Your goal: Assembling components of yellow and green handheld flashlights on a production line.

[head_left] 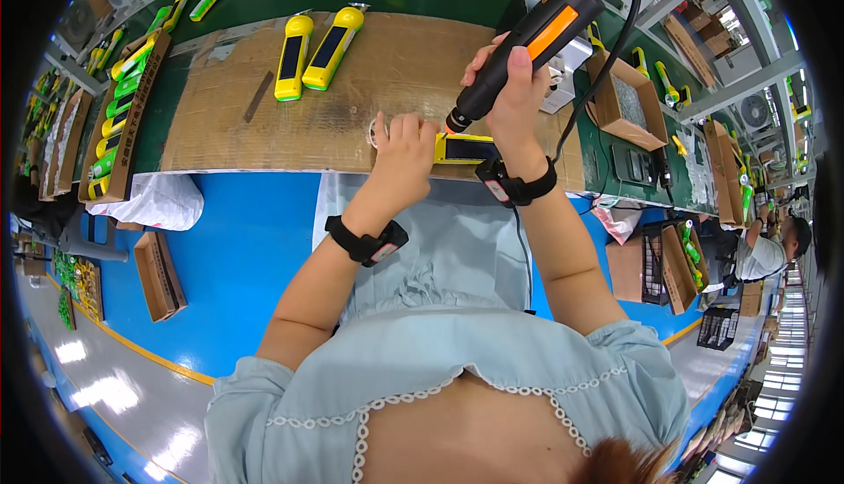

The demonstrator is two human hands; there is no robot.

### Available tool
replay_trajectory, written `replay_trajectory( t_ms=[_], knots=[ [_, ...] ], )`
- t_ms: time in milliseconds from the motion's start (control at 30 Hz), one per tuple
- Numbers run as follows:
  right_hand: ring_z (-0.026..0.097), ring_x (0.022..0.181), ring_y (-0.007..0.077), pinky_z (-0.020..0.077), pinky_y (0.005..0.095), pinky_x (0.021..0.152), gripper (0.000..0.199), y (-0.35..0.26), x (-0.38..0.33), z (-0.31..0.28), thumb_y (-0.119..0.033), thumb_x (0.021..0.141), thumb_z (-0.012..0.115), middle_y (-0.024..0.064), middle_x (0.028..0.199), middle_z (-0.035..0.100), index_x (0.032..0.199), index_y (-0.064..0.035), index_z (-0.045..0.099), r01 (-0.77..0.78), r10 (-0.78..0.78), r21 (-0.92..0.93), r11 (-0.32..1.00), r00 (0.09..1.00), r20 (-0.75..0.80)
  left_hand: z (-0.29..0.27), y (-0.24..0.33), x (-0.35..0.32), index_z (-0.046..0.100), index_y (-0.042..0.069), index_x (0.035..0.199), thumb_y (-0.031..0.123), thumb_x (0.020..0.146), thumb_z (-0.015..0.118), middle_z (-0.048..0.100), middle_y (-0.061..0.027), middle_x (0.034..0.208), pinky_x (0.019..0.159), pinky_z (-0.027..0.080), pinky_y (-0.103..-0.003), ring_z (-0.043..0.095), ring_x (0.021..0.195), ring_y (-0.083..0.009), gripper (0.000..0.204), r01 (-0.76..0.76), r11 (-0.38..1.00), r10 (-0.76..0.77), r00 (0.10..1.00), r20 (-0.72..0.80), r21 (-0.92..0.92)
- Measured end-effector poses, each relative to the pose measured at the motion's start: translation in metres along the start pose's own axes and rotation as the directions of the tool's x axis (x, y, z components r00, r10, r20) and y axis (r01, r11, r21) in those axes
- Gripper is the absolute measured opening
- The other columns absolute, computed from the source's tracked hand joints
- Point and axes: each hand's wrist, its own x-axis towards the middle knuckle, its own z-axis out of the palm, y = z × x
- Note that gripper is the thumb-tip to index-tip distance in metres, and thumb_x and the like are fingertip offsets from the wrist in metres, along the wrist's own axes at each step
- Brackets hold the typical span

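Observation:
My right hand (510, 88) grips a black and orange electric screwdriver (527, 40) with a cable, its tip pressed down on a yellow device (466, 148) with a dark panel. My left hand (404, 145) is closed on the left end of that device and holds it on the cardboard sheet (264, 106) at the bench's near edge. Both wrists wear black bands.
Two finished yellow devices (312, 49) lie farther back on the cardboard. A cardboard box (114, 106) of green and yellow devices stands at the left, an open box (629, 101) at the right. Another person (769, 251) works at the far right. Boxes stand on the blue floor.

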Motion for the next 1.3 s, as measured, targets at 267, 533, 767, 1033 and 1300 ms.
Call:
replay_trajectory(
  t_ms=[267,533,767,1033,1300],
  knots=[
    [0.058,0.06,0.0172,0.0491,0.0286,0.055,0.045,0.009,-0.006,0.007,-0.043,0.085,0.062,0.0098,0.073,0.058,0.097,-0.0014,0.048,0.082,-0.08,-0.056,0.995,0.996,0.024,0.01,-0.017,0.012,0.048,0.004,0.11,0.001,0.058,0.063,0.046,-0.0162,0.105,0.102,0.021,-0.062,0.044,0.108,-0.036,0.053,-0.034,0.999,0.033,0.997,0.068,0.019],
    [0.057,0.059,0.0152,0.0465,0.0271,0.054,0.047,0.02,-0.003,0.009,-0.043,0.083,0.064,0.0083,0.071,0.056,0.095,-0.0004,0.049,0.023,-0.022,-0.008,1.0,0.994,0.109,0.002,-0.02,0.019,0.047,0.001,0.112,0.004,0.06,0.065,0.044,-0.0177,0.109,0.105,0.017,-0.063,0.042,0.112,-0.0378,0.055,0.004,1.0,0.0,0.974,0.229,-0.017],
    [0.057,0.057,0.0159,0.0461,0.0274,0.052,0.05,0.025,0.0,0.005,-0.044,0.081,0.068,0.0089,0.07,0.056,0.094,0.0,0.049,0.036,-0.037,0.017,0.999,0.996,0.086,-0.005,-0.016,0.025,0.041,0.002,0.115,0.001,0.062,0.061,0.042,-0.0177,0.111,0.105,0.017,-0.062,0.039,0.114,-0.0382,0.056,0.023,1.0,-0.024,0.952,0.304,0.006],
    [0.058,0.059,0.0158,0.0478,0.0268,0.052,0.059,-0.059,0.015,-0.014,-0.048,0.078,0.07,0.0099,0.074,0.058,0.104,0.0002,0.049,0.182,-0.17,0.262,0.948,0.983,-0.068,-0.021,0.0,0.013,0.051,0.005,0.112,0.014,0.062,0.074,0.048,-0.0129,0.104,0.103,0.021,-0.063,0.046,0.108,-0.0326,0.055,0.001,0.981,-0.042,0.977,0.208,0.196],
    [0.057,0.061,0.0159,0.0464,0.0268,0.054,0.062,-0.074,-0.034,-0.076,-0.047,0.072,0.075,0.0093,0.074,0.057,0.102,-0.0005,0.048,0.009,-0.003,0.04,0.999,0.991,-0.137,-0.006,-0.008,0.051,0.055,0.0,0.103,0.039,0.063,0.078,0.053,-0.014,0.095,0.099,0.026,-0.061,0.05,0.097,-0.0313,0.061,0.105,0.906,-0.175,0.975,0.137,0.409]
  ],
)
